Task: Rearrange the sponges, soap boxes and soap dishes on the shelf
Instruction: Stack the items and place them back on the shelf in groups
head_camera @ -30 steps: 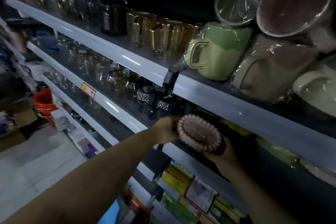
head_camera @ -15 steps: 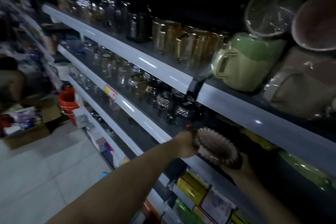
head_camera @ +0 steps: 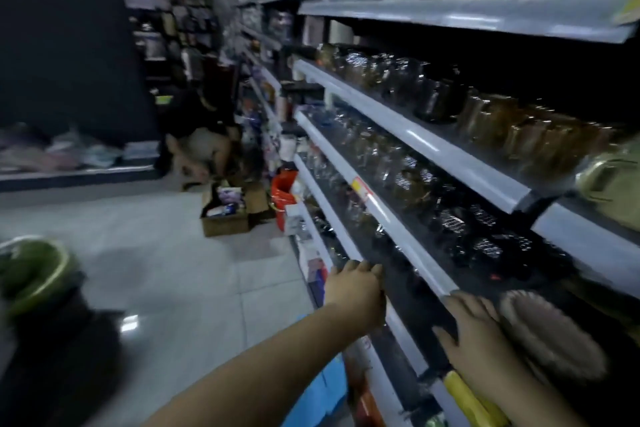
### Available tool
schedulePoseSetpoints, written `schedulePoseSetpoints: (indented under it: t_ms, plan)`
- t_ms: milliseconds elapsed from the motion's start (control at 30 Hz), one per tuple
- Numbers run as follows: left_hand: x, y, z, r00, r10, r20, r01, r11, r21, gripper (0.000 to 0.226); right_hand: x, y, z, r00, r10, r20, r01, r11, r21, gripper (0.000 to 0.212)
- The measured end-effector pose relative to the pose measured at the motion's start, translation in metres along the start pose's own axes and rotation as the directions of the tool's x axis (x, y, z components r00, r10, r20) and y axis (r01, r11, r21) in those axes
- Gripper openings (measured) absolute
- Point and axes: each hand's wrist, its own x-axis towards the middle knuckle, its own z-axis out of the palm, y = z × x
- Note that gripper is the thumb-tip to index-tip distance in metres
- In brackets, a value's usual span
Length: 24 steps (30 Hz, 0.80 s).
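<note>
One pinkish oval soap dish with a scalloped rim [head_camera: 550, 340] lies tilted at the front edge of a dark shelf [head_camera: 412, 308], apparently just placed. The right hand [head_camera: 474, 333] rests spread beside it, fingers straight; the left hand [head_camera: 356, 288] curls over the shelf's white front edge. Next, probably nudge the dish deeper, then fetch another item.

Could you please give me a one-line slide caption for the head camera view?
Right hand touches a ribbed pink soap dish on the shelf while the left hand rests at the shelf edge.
</note>
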Motion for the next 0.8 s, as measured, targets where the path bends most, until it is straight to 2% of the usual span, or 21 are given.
schedulePoseSetpoints:
  t_ms: [100,200,300,467,633,733,800]
  plan:
    - [-0.049,-0.042,0.011,0.989,-0.143,0.024,0.143,0.989,0.022,0.043,-0.001,-0.037,0.018,0.981,-0.113,0.155,0.127,0.989,-0.08,0.051]
    - [-0.097,-0.076,0.035,0.957,-0.28,0.073,0.279,0.96,0.026,0.041,-0.009,-0.068,0.044,0.946,-0.229,0.23,0.252,0.964,-0.078,0.048]
    - [-0.138,-0.098,0.069,0.921,-0.365,0.133,0.365,0.931,0.024,0.04,-0.022,-0.08,0.085,0.912,-0.27,0.309,0.302,0.951,-0.061,0.048]
    - [-0.194,-0.117,0.133,0.872,-0.42,0.254,0.427,0.904,0.03,0.04,-0.052,-0.082,0.16,0.864,-0.29,0.413,0.328,0.944,-0.024,0.039]
    - [-0.24,-0.116,0.213,0.793,-0.411,0.449,0.443,0.896,0.037,0.04,-0.103,-0.068,0.239,0.799,-0.213,0.562,0.284,0.958,-0.042,0.039]
    - [-0.263,-0.118,0.261,0.726,-0.39,0.566,0.436,0.898,0.06,0.044,-0.135,-0.055,0.295,0.715,-0.143,0.685,0.216,0.976,-0.021,0.031]
    - [-0.275,-0.119,0.29,0.674,-0.386,0.63,0.443,0.893,0.073,0.048,-0.153,-0.049,0.326,0.626,-0.124,0.77,0.203,0.979,-0.007,0.038]
